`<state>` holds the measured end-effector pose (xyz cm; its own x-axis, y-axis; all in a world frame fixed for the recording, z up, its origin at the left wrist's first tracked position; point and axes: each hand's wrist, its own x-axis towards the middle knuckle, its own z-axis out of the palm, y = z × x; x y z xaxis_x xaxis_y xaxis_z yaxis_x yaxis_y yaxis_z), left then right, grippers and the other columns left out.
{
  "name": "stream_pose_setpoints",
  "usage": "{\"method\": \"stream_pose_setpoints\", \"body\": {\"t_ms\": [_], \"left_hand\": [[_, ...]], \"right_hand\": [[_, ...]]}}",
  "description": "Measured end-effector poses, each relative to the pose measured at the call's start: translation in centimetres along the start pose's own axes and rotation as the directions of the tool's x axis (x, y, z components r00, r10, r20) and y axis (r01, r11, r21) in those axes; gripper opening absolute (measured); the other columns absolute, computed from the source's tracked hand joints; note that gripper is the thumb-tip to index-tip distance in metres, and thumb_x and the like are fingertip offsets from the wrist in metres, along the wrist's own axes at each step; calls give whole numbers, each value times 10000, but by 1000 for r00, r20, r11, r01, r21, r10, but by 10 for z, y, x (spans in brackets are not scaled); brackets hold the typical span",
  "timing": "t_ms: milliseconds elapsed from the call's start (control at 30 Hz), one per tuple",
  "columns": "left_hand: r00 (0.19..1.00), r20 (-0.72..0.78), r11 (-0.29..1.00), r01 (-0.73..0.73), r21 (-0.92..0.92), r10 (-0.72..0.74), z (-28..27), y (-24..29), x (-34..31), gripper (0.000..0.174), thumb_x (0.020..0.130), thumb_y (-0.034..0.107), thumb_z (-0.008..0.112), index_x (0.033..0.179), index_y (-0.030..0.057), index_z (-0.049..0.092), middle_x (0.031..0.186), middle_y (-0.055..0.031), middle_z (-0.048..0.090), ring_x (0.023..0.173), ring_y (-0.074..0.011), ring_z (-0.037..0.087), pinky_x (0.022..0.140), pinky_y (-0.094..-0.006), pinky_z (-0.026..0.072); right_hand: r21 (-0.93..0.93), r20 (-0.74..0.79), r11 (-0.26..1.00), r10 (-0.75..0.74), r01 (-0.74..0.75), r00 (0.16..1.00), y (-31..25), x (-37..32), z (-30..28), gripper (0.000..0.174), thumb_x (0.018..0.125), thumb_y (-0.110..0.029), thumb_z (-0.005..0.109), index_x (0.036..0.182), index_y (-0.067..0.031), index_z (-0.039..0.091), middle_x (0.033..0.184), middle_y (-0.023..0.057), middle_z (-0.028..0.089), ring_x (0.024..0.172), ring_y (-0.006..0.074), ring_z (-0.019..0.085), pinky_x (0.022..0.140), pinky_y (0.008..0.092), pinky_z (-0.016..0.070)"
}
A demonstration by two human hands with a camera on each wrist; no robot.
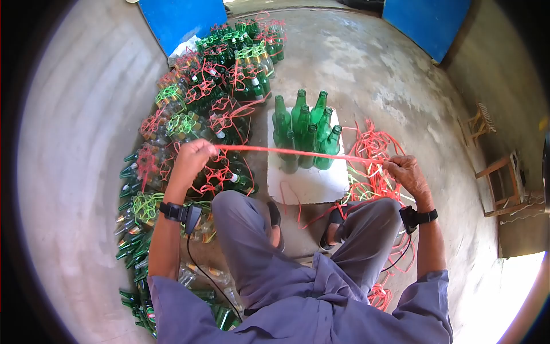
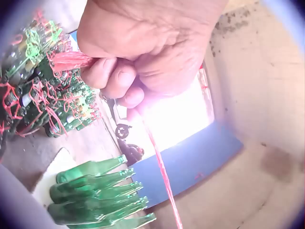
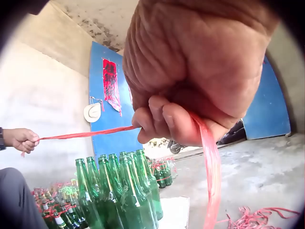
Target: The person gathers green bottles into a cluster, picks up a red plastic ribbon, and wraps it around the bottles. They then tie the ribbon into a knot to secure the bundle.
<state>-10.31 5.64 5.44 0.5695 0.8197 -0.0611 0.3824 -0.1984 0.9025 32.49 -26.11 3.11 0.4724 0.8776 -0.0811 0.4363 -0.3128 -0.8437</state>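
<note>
A red plastic strip [image 1: 298, 152] is stretched nearly level between both hands, passing in front of the bottles in the head view. My left hand [image 1: 196, 155] grips one end, its fingers curled round it; a short tail [image 2: 71, 61] sticks out of the fist. My right hand [image 1: 405, 172] grips the other end, and a loose length [image 3: 209, 171] hangs below its curled fingers. Between the hands, a cluster of green glass bottles [image 1: 311, 137] stands upright on a white board [image 1: 303, 192].
Many bottles tied with red and green strips [image 1: 200, 109] crowd the floor to the left. A tangle of red strips [image 1: 375, 152] lies right of the board. Blue doors [image 1: 424, 23] stand at the back, and a wooden stool [image 1: 504, 183] is by the right wall.
</note>
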Motion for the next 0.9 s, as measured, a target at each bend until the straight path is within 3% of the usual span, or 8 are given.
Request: {"method": "stream_pose_setpoints", "body": {"t_ms": [167, 300, 367, 500, 700, 767, 833, 900], "left_hand": [[998, -55, 936, -30, -351, 11, 14, 4, 71, 192, 970, 217, 562, 928, 34, 605, 553, 54, 418, 413, -26, 319, 383, -193, 222], [989, -141, 707, -126, -696, 38, 46, 7, 128, 193, 974, 219, 572, 965, 33, 623, 576, 26, 467, 414, -41, 338, 372, -198, 232], [981, -188, 653, -167, -738, 38, 58, 4, 155, 187, 974, 218, 570, 958, 39, 621, 594, 15, 487, 423, -45, 362, 363, -201, 238], [975, -139, 699, 22, -715, -173, 90, -27, 189, 157, 970, 204, 551, 951, 60, 610, 594, 17, 494, 403, -57, 368, 342, -193, 269], [902, 113, 774, 417, -477, -416, 149, -116, 167, 169, 944, 195, 529, 866, 60, 595, 594, -3, 521, 380, -76, 387, 325, -226, 271], [887, 135, 780, 454, -432, -442, 161, -137, 158, 158, 923, 171, 532, 859, 43, 600, 586, -30, 547, 375, -92, 416, 325, -247, 281], [887, 190, 877, 451, -167, -420, 167, -139, 149, 163, 910, 161, 536, 857, 26, 610, 575, -54, 563, 370, -107, 440, 330, -259, 292], [891, 207, 892, 434, -125, -404, 171, -142, 143, 167, 895, 140, 538, 845, 7, 625, 566, -78, 575, 376, -123, 474, 335, -270, 308]], "right_hand": [[115, -118, 993, 3, 11, 993, -9, 46, 4, 295, 923, -243, 629, 752, -6, 674, 560, -44, 478, 510, 28, 428, 464, 230, 350], [219, -312, 975, 26, 45, 950, -43, 102, 23, 304, 923, -284, 642, 847, 2, 711, 586, -30, 504, 499, 43, 421, 458, 229, 345], [557, -307, 824, 90, 103, 947, -50, 137, 32, 288, 926, -273, 641, 896, 4, 712, 586, -25, 514, 472, 47, 429, 436, 215, 346], [607, -353, 785, 132, 120, 926, -33, 198, 60, 265, 926, -240, 643, 881, 16, 694, 597, -8, 544, 449, 56, 432, 411, 220, 353], [529, -199, 833, 305, -160, 931, 40, 225, 108, 184, 894, -133, 594, 802, 13, 658, 621, 38, 586, 451, 79, 485, 383, 237, 374], [588, -142, 793, 296, -160, 945, 71, 221, 123, 199, 887, -130, 604, 750, 11, 634, 620, 48, 589, 444, 90, 492, 376, 239, 382], [586, -150, 788, 335, -189, 930, 88, 213, 134, 197, 890, -163, 628, 774, -6, 654, 616, 24, 576, 429, 84, 484, 385, 236, 367], [488, -131, 819, 411, -302, 902, 104, 206, 141, 210, 874, -161, 640, 740, 0, 644, 583, 29, 562, 416, 101, 488, 372, 247, 362]]}}
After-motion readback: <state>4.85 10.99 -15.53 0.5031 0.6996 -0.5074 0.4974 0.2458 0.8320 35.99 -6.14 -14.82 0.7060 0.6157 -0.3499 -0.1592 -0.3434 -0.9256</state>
